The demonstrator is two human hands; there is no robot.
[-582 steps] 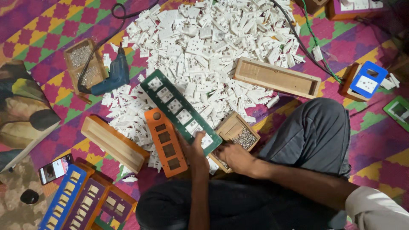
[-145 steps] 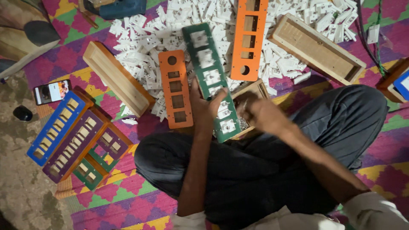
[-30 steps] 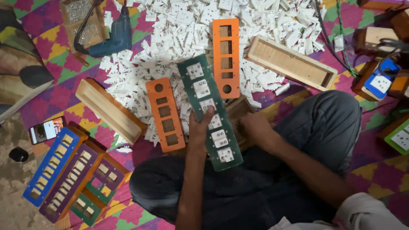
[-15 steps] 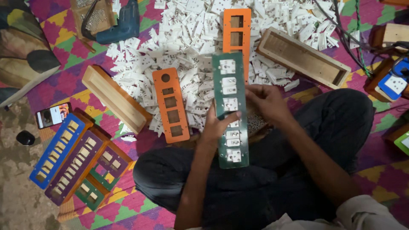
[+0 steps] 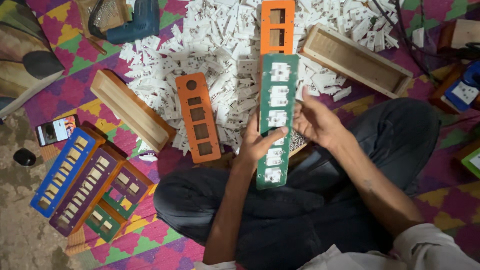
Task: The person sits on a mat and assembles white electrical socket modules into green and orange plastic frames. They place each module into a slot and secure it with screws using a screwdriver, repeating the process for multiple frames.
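My left hand [image 5: 260, 142] grips a long green panel [image 5: 275, 100] fitted with several white switch and socket modules, holding it upright over my lap with the thumb across its face. My right hand [image 5: 314, 120] is just to the right of the panel, fingers spread near its edge, holding nothing that I can see. Beneath the hands a small wooden box [image 5: 298, 144] is mostly hidden. A heap of white plastic modules [image 5: 225, 45] covers the mat ahead.
Two orange panels lie on the heap, one [image 5: 198, 117] to the left, one [image 5: 277, 25] beyond the green panel. Wooden boxes sit at left [image 5: 131, 109] and upper right [image 5: 356, 60]. Blue, purple and green panels [image 5: 82, 180] are stacked lower left beside a phone [image 5: 56, 130]. A drill [image 5: 132, 20] lies top left.
The green panel has been lifted and turned nearly vertical in my left hand. My right hand has come off the wooden box and risen beside the panel's right edge.
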